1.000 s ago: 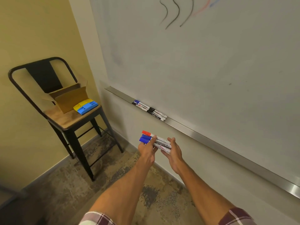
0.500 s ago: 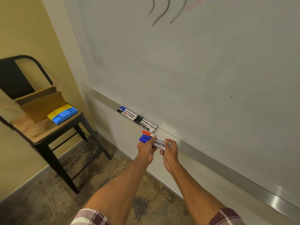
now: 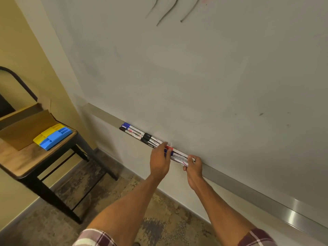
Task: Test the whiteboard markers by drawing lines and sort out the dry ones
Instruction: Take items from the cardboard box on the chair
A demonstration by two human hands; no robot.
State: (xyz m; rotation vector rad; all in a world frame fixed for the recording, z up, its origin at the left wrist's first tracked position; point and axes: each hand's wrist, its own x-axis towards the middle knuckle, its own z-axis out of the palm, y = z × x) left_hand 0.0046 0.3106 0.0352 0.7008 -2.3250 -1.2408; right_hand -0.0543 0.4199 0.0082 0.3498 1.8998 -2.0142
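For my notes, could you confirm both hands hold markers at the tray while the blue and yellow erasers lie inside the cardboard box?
No: the head view shows the erasers on the chair seat beside the cardboard box, not inside. Left hand and right hand do hold markers.

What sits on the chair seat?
On the seat: an open cardboard box, with a yellow block and a blue block side by side beside it. The box's inside is hidden by its wall.

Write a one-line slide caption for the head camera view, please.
Left hand and right hand hold a marker bundle at the metal tray, beside other markers lying in it.
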